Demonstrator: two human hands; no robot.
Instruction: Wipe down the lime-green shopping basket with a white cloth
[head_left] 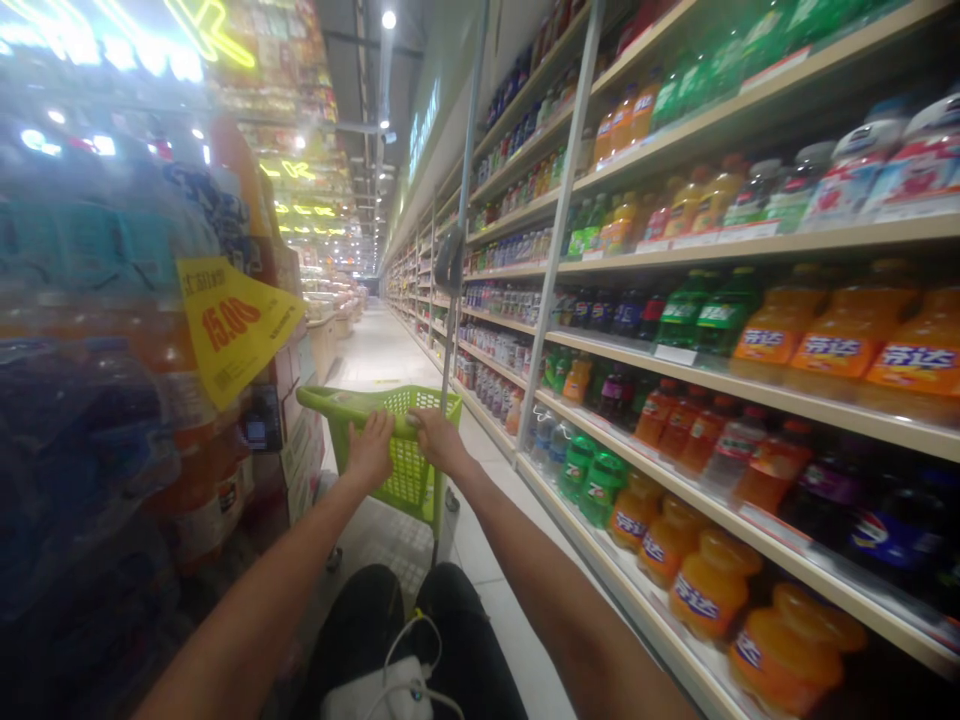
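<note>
A lime-green plastic shopping cart [405,487] with a perforated basket stands in front of my body. My left hand [370,448] rests on its rear bar, the fingers laid over the top and the thumb side toward the middle. Close beside it, my right hand [439,441] is curled on the right part of the same bar. Both forearms reach forward from the lower corners. The basket's inside is mostly hidden behind the hands and bar. A thin grey pole [459,200] rises at the cart's right side.
Drink shelves [750,230] line the right side, holding orange, green and dark bottles. At left are stacked bottle packs [82,420], blurred, with a yellow price sign [236,325]. A tiled aisle [375,335] runs ahead. A white box with cables [379,692] hangs before my legs.
</note>
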